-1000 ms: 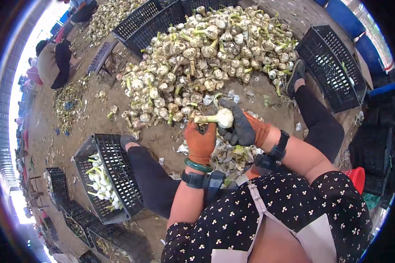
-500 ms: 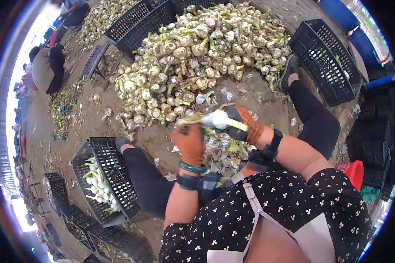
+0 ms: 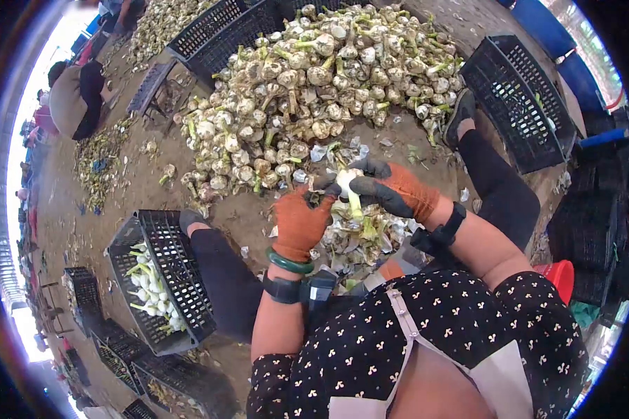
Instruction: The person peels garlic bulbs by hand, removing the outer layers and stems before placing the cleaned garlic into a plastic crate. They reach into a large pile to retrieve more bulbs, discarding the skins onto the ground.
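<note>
Both my hands wear orange gloves with dark fingers and meet over one white garlic bulb [image 3: 348, 183], whose pale green stem points down toward me. My right hand [image 3: 395, 190] has its fingers closed round the bulb's right side. On the other side, my left hand [image 3: 306, 216] pinches at the bulb's left edge. Beyond them lies a large pile of unpeeled garlic [image 3: 314, 77]. Under the hands is a heap of loose skins and stem scraps [image 3: 360, 241]. Cleaned white bulbs [image 3: 150, 290] lie in a black crate [image 3: 178, 269] at the left.
An upright black crate [image 3: 517, 101] stands at the right beyond my shoe, and a red bucket [image 3: 558, 278] is by my right elbow. More black crates [image 3: 185, 380] are at the lower left. A person [image 3: 77, 98] crouches at the upper left near a low stool [image 3: 150, 87].
The bulb has turned from lying sideways to stem down toward me. My left hand has come up against it, and my right hand's fingers have shifted round it.
</note>
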Motion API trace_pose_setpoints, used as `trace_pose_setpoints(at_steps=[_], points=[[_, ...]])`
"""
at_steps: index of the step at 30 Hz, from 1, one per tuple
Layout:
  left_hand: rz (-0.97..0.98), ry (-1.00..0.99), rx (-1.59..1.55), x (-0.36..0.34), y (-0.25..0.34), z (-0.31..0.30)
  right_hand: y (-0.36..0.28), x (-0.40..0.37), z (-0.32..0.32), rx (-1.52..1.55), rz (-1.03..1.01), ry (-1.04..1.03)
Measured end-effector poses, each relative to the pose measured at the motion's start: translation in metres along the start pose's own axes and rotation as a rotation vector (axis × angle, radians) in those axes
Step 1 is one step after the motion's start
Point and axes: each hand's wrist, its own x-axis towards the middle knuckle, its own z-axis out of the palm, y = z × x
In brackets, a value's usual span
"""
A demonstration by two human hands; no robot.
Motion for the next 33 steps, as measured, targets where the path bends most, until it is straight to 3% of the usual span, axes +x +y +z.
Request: trace_pose_setpoints(at_steps=[4,5,8,10,13,14,16,17,19,22,24,26,28,31,33], points=[[0.041,-0.008,-0.238,-0.004,0.005,0.009,0.004,0.001,-0.005,-0.071,0.036,-0.002],[0.176,0.084,-0.081,-0.008,0.008,0.009,0.004,0.0,-0.008,-0.11,0.069,-0.026],[0.257,0.101,-0.08,-0.012,0.015,0.005,-0.003,-0.004,-0.009,-0.169,0.156,-0.058],[0.252,0.085,-0.09,-0.01,0.013,0.006,0.003,-0.002,-0.013,-0.37,0.15,-0.264],[0.019,0.064,-0.554,-0.006,0.003,0.011,-0.006,-0.004,-0.006,-0.261,0.096,-0.207],[0.026,0.065,-0.554,-0.008,0.003,0.009,-0.009,-0.006,-0.003,-0.167,0.045,-0.136],[-0.173,-0.08,-0.782,-0.012,0.01,-0.003,-0.005,-0.005,-0.004,-0.094,0.024,-0.113],[0.001,-0.035,-0.466,-0.012,0.001,0.001,-0.001,-0.004,-0.005,-0.147,-0.006,-0.092],[0.013,-0.027,-0.415,-0.013,0.004,0.001,0.003,-0.002,-0.006,-0.336,-0.053,-0.043],[0.073,0.007,-0.232,-0.014,0.0,0.011,-0.004,-0.004,-0.004,-0.345,-0.065,-0.096],[0.239,0.136,-0.088,-0.016,0.0,0.017,0.003,-0.002,-0.007,-0.37,-0.062,-0.087],[0.254,0.104,-0.09,-0.017,0.002,0.012,0.002,-0.002,-0.011,-0.392,-0.061,-0.073],[0.267,0.059,-0.094,-0.02,0.007,0.005,-0.019,-0.009,-0.007,-0.43,0.065,-0.202],[0.4,0.019,-0.056,-0.016,0.01,0.002,-0.017,-0.008,-0.008,-0.622,0.077,-0.299],[0.348,-0.016,-0.032,-0.013,0.011,0.006,-0.014,-0.007,-0.007,-0.713,0.141,-0.38]])
